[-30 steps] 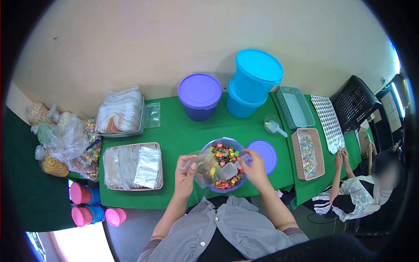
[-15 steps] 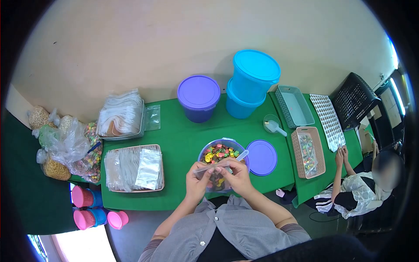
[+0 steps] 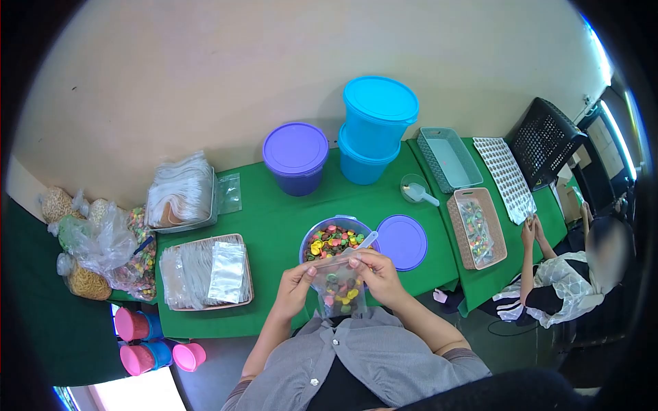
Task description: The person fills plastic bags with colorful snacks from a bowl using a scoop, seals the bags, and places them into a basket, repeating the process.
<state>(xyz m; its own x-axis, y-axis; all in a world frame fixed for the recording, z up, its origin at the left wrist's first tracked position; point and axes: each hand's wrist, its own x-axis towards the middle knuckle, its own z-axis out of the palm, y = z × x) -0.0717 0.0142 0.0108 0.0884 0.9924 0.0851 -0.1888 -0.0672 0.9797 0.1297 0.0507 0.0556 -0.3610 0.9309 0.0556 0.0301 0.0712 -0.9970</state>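
Observation:
A clear plastic pouch [image 3: 337, 266] is stretched between my two hands, its top edge pinched at both corners. My left hand [image 3: 295, 289] grips the left corner and my right hand [image 3: 381, 275] the right one, both with thumb and fingers closed. Pink, yellow and brown candy-like pieces show in or through the pouch. Just beyond it stands a round tub [image 3: 317, 230] of the same colourful pieces, its near side hidden behind the pouch. A scoop handle [image 3: 369, 240] sticks up from the tub. The purple lid [image 3: 403, 242] lies to the right.
Baskets of flat pouches [image 3: 199, 274] stand at left, beside bagged snacks [image 3: 103, 240]. Behind are a purple tub [image 3: 296, 154], stacked blue tubs [image 3: 377, 127] and a small cup with a scoop [image 3: 419, 193]. At right, a pink basket [image 3: 473, 260] holds filled pouches; a co-worker's hands [image 3: 532, 229] touch a sheet.
The pouch has turned from nearly edge-on to hanging with its face in view. My hands have spread slightly apart, and the camera view has shifted a little.

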